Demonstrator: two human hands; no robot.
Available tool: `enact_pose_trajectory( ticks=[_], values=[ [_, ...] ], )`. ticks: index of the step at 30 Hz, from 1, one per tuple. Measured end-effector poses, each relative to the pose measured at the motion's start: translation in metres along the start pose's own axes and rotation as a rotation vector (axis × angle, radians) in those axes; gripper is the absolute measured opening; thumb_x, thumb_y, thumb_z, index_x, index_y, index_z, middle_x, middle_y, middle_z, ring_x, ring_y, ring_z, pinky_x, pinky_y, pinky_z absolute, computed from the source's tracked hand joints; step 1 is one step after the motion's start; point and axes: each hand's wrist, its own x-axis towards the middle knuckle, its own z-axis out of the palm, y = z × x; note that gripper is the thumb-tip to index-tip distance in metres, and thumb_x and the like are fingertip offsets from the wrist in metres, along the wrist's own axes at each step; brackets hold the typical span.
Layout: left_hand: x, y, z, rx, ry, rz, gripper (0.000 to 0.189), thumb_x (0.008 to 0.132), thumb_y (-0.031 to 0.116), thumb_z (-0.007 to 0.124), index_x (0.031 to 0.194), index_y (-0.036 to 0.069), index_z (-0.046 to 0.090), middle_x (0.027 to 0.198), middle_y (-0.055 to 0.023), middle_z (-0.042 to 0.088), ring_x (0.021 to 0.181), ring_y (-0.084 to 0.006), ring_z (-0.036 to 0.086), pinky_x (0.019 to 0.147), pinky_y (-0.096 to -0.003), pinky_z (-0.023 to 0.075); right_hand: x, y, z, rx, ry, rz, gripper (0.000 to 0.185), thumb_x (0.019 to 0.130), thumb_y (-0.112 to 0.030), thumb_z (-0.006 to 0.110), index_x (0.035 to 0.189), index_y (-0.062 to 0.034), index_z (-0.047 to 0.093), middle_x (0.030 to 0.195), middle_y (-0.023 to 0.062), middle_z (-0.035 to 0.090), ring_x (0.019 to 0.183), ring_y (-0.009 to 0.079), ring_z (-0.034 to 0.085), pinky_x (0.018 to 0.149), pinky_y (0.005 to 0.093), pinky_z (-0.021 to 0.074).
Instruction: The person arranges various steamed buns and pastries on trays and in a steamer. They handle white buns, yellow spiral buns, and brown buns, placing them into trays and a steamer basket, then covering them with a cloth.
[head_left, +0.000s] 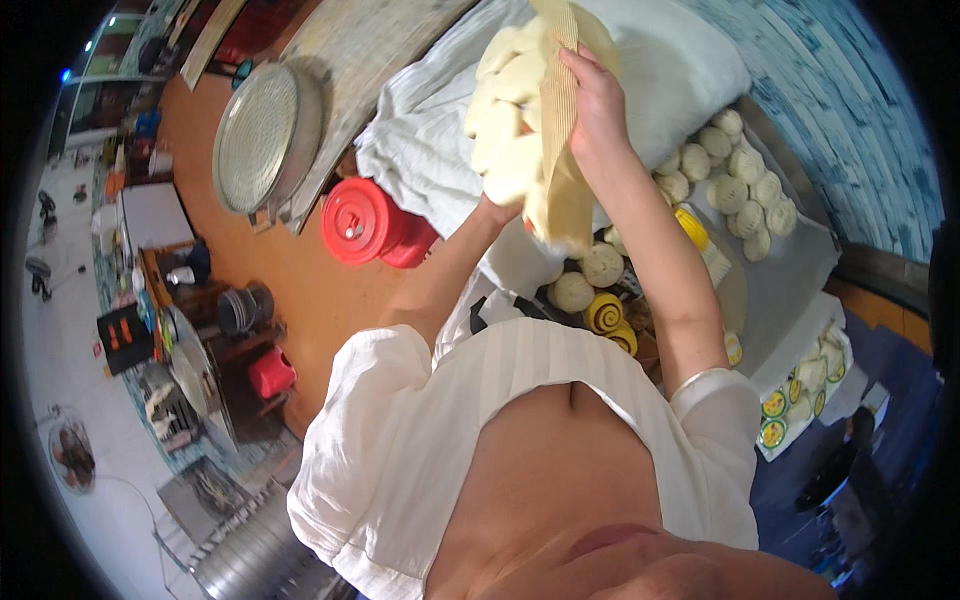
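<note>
A large pale dough loaf (502, 112), built of several overlapping lobes with small reddish bits showing, is held up and tilted on its side. Against its right side lies a ribbed tan sheet (559, 127). My right hand (600, 105) grips the edge of this sheet, fingers over it. Low on the loaf, my left hand (504, 210) is mostly hidden behind the dough and supports it. A white cloth (427, 127) is spread beneath and beyond the loaf. Close to my right forearm sit round pleated buns (600, 264) and yellow-and-brown spiral rolls (604, 313).
More pleated buns (727, 193) rest on a tray at the right. Left of the cloth are a red lidded bucket (352, 221) and a large perforated metal steamer tray (255, 139) beside a wooden board (352, 60). A cluttered bench (187, 360) stands further left.
</note>
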Motion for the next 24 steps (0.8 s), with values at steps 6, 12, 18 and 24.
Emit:
enact_pose_trajectory(
  ticks=[6,12,18,24],
  values=[
    [-0.087,0.034,-0.075,-0.164,0.82,-0.388,0.036,0.094,0.017,0.035,0.124,-0.002,0.038,0.123,-0.0214,0.046,0.114,-0.0333,0.045,0.099,-0.0429,0.0372,0.087,0.135,-0.164,-0.057,0.573,0.242,0.018,0.088,-0.008,0.049,0.104,-0.0012,0.053,0.095,0.0108,0.059,0.08,0.022,0.06,0.063,0.0297,0.0512],
    [-0.137,0.116,-0.059,0.29,0.689,-0.235,0.034,0.086,0.006,0.052,0.119,-0.001,0.044,0.117,-0.014,0.053,0.108,-0.0238,0.052,0.094,-0.0356,0.0423,0.049,-0.024,-0.138,-0.394,0.22,-0.207,0.026,0.09,-0.014,0.047,0.109,0.0025,0.055,0.102,0.0112,0.061,0.096,0.023,0.058,0.088,0.0358,0.0461],
    [-0.128,0.165,-0.001,1.105,0.176,0.372,0.062,0.082,0.005,0.059,0.136,0.005,0.03,0.13,-0.0151,0.044,0.12,-0.0217,0.044,0.098,-0.0339,0.0388,-0.042,0.098,0.051,-1.341,-0.439,-0.14,0.024,0.084,-0.005,0.048,0.103,-0.0007,0.062,0.095,0.0091,0.064,0.088,0.0149,0.057,0.079,0.0299,0.0455],
    [-0.216,0.228,-0.038,0.496,0.336,0.487,0.037,0.081,0.006,0.058,0.118,0.005,0.051,0.1,-0.0064,0.06,0.095,-0.0139,0.058,0.08,-0.029,0.0476,-0.094,0.203,0.213,-1.117,-1.145,-0.21,0.035,0.074,-0.002,0.065,0.108,-0.0018,0.058,0.098,0.0157,0.06,0.082,0.0226,0.061,0.072,0.0325,0.0472]
  ],
)
